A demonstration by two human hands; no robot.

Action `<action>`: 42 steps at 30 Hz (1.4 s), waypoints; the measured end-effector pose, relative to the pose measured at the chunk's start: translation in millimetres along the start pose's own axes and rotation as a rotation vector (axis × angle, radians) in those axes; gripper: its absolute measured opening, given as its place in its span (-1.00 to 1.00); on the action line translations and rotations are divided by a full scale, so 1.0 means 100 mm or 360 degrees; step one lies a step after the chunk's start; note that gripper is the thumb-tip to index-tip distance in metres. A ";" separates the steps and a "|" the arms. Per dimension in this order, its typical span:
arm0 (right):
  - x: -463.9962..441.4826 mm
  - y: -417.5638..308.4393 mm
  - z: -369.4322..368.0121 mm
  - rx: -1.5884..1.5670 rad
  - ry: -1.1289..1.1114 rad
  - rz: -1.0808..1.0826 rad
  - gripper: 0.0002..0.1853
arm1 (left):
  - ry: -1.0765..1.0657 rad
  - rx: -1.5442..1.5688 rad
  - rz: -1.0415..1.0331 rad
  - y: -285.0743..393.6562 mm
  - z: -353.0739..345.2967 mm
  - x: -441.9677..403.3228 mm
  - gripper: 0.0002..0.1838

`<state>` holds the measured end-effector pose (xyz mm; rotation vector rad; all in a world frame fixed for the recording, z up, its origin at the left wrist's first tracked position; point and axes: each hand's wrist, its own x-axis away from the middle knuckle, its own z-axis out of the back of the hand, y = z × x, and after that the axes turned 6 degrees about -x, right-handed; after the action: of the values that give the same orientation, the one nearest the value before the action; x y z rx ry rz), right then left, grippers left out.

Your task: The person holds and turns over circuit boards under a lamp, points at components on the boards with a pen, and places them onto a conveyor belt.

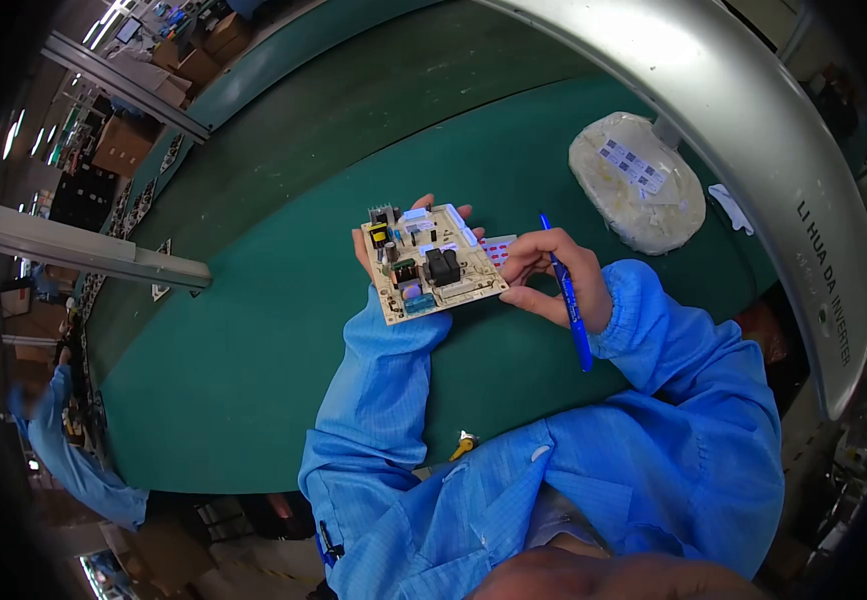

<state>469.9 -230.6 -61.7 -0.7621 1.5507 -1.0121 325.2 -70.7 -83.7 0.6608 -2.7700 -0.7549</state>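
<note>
A cream circuit board (410, 262) with white connectors, black relays and a yellow transformer rests in my left hand (361, 252). That hand is mostly hidden under the board, with its fingertips showing at the left and far edges. My right hand (565, 272) is closed, with a blue pen (571, 318) held between its fingers, pointing away from me. Its thumb and fingertips are at the board's right corner. A small sheet with red marks (499, 250) shows between the board and my right fingers; whether they touch it I cannot tell.
The green table (253, 370) lies below. A plastic-wrapped pale pad (643, 200) bearing printed labels is at the back right, under a large silver lamp arm (753, 100). Near my body lies a small yellow-handled item (464, 444). At left, another person's blue sleeve (78, 465) shows beside a line of boards.
</note>
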 end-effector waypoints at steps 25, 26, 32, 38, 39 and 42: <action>-0.27 -0.14 -0.08 -0.0163 -0.0008 -0.0146 -0.71 | -0.0232 0.0302 0.0164 0.05 -0.34 0.16 0.07; -0.33 -0.22 -0.09 -0.0302 0.0004 -0.0303 -0.73 | -0.0238 0.0219 0.0116 0.05 -0.33 0.16 0.07; -0.45 -0.14 -0.04 -0.0010 -0.0051 -0.0325 -0.91 | -0.0315 -0.0129 -0.0079 -0.04 -0.27 0.13 -0.01; -0.43 -0.11 -0.06 0.0152 -0.0001 -0.0241 -0.89 | -0.0307 -0.0098 -0.0073 -0.08 -0.24 0.12 -0.03; -0.44 -0.11 -0.06 0.0105 0.0019 -0.0307 -0.89 | -0.0307 -0.0096 -0.0074 -0.09 -0.22 0.12 -0.03; -0.45 -0.07 -0.08 0.0243 -0.0010 -0.0165 -0.89 | -0.0273 -0.0192 -0.0085 -0.11 -0.20 0.11 -0.03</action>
<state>471.7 -192.3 -35.8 -0.7439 1.4219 -1.1889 325.4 -93.4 -71.7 0.6782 -2.8391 -1.0265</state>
